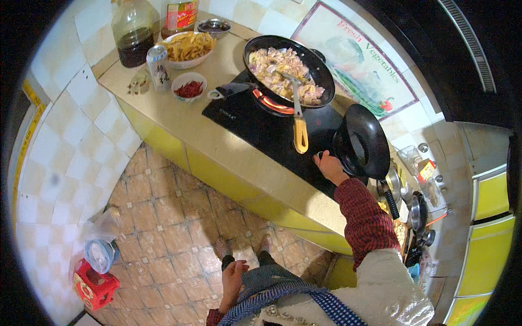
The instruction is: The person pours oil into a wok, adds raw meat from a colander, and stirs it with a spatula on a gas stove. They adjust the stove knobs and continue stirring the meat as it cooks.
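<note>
My right hand [330, 166] is at a control knob [319, 155] on the right front of the black cooktop [261, 138], its fingers closed around the knob. Low in front of my body hangs my left hand [232, 281], fingers loosely curled and apart, holding nothing that I can see. A black wok [328, 77] of chopped raw-looking meat [281, 71] sits over a glowing orange burner [272, 104]. Its handle points left. A metal spatula with a yellow handle [301, 136] leans in the meat and over the rim. Behind my right hand stands a dark pan or lid [369, 140].
Left on the counter [228, 150] are a bowl of dried red chilies [189, 89], a can [158, 69], a bowl of yellow food [189, 51], a jug of dark liquid [134, 45] and a small metal bowl [214, 27]. A red plastic stool [96, 285] stands on the floor.
</note>
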A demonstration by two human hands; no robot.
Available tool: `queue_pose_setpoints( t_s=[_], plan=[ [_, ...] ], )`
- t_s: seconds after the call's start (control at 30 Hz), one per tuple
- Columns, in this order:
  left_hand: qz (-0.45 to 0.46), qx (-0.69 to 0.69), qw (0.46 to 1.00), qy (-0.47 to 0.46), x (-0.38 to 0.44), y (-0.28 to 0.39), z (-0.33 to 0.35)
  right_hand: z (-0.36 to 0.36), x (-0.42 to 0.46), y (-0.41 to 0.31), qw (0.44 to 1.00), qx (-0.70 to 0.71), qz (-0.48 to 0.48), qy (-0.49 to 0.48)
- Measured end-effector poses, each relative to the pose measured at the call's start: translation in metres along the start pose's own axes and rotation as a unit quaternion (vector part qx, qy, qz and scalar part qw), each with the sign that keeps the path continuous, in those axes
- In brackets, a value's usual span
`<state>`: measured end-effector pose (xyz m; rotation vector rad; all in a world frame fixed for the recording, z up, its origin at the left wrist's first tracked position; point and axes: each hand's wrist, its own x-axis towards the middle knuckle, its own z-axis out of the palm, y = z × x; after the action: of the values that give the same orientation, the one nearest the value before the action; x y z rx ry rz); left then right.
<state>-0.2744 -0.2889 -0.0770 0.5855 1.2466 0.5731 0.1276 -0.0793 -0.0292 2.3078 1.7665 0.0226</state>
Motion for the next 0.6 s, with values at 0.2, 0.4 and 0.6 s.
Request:
queue_pose_setpoints(
  t_s=[0.2, 0.4, 0.6],
  plan=[
    [0.024, -0.053, 0.998, -0.014, 0.003, -0.007, -0.003, 0.001, -0.001, -0.001, 0.999, 0.018, 0.03, 0.002],
    [0.011, -0.074, 0.997, 0.022, 0.003, -0.014, -0.019, 0.013, -0.008, -0.005, 0.996, 0.028, 0.056, 0.062],
    [0.02, -0.055, 0.998, 0.038, 0.005, -0.011, -0.024, 0.011, -0.013, -0.015, 0.983, 0.095, 0.128, 0.086]
  ],
)
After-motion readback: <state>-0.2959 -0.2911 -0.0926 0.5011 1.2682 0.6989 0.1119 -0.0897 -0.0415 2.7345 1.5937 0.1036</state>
